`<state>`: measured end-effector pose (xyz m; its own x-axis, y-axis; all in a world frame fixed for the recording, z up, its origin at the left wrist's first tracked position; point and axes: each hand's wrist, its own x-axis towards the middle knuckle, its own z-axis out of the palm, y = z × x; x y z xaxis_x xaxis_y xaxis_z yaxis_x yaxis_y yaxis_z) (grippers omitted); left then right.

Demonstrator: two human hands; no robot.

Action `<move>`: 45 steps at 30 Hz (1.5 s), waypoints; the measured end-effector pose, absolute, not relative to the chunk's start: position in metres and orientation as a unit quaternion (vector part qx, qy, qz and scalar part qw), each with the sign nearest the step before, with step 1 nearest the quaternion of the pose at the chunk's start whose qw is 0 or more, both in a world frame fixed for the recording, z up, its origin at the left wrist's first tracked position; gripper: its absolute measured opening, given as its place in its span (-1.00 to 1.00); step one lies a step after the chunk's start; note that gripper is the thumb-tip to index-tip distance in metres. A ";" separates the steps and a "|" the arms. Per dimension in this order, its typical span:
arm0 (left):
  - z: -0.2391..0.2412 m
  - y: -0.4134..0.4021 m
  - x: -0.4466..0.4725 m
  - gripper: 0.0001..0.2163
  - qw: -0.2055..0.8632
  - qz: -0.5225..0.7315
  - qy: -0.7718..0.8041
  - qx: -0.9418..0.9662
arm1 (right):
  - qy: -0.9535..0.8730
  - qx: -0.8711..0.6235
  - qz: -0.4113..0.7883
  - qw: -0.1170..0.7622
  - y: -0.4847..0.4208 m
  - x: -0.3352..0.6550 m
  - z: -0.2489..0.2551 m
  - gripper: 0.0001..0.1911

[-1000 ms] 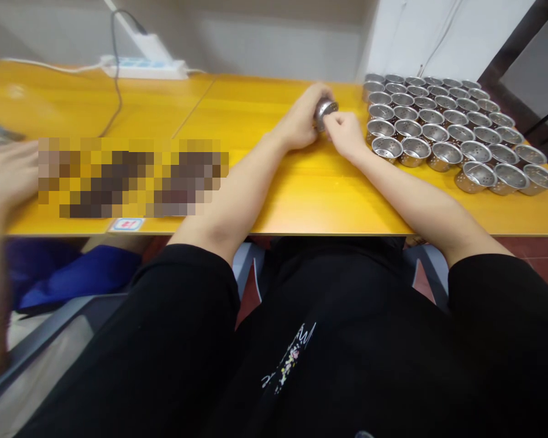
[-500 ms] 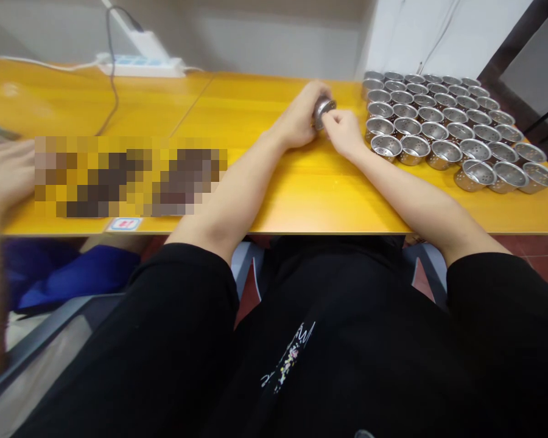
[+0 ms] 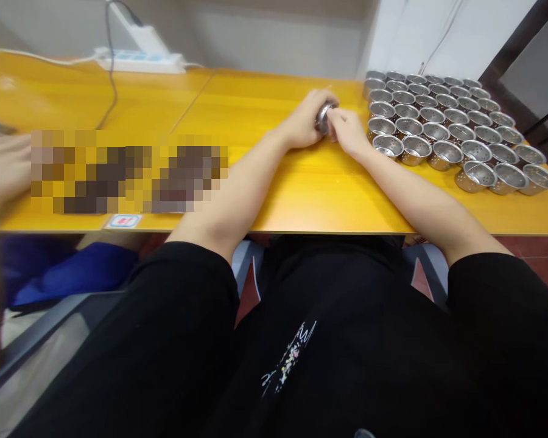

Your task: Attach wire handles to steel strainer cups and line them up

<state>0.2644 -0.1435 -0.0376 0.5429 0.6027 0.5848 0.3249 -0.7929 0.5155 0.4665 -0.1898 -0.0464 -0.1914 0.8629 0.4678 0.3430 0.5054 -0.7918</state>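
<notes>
My left hand (image 3: pixel 308 118) is wrapped round the side of a small, shiny metal strainer basket (image 3: pixel 324 117), holding it tipped with its mouth towards the right, just above the yellow table. At the mouth, the closed fingers of my right hand (image 3: pixel 347 131) press on the rim. Whatever lies between those fingertips, or inside the basket, is hidden. Close to my right hand stand rows of similar strainer baskets (image 3: pixel 445 155), round, upright and pierced with small holes.
The yellow table (image 3: pixel 329 201) runs up to a wall. A white power strip (image 3: pixel 139 61) with cables lies at the back left. Blurred-out dark objects (image 3: pixel 187 179) lie left of my forearm. At the far left is another person's hand (image 3: pixel 4 167).
The basket has turned slightly in my left hand. My right fingers have shifted a little and uncurled somewhat at its rim. The view has moved slightly.
</notes>
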 end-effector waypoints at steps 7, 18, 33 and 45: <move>-0.032 -0.135 0.252 -0.09 0.293 0.328 0.264 0.858 | -0.732 -0.409 0.315 0.445 -0.186 0.471 -0.047 -0.41; -0.024 -0.149 0.250 -0.12 0.463 0.343 0.269 0.771 | -0.712 -0.404 0.308 0.484 -0.167 0.475 -0.066 -0.20; -0.005 -0.185 0.257 -0.09 0.614 0.447 0.246 0.602 | -0.706 -0.345 0.366 0.498 -0.196 0.459 -0.053 0.08; -0.015 -0.182 0.273 -0.14 0.584 0.457 0.239 0.627 | -0.673 -0.357 0.427 0.487 -0.231 0.471 -0.020 -0.20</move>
<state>0.2734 -0.1817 -0.0151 0.4677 0.8335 0.2942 -0.2354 -0.2035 0.9504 0.4711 -0.2315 -0.0204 -0.2695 0.8968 0.3509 0.0654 0.3806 -0.9224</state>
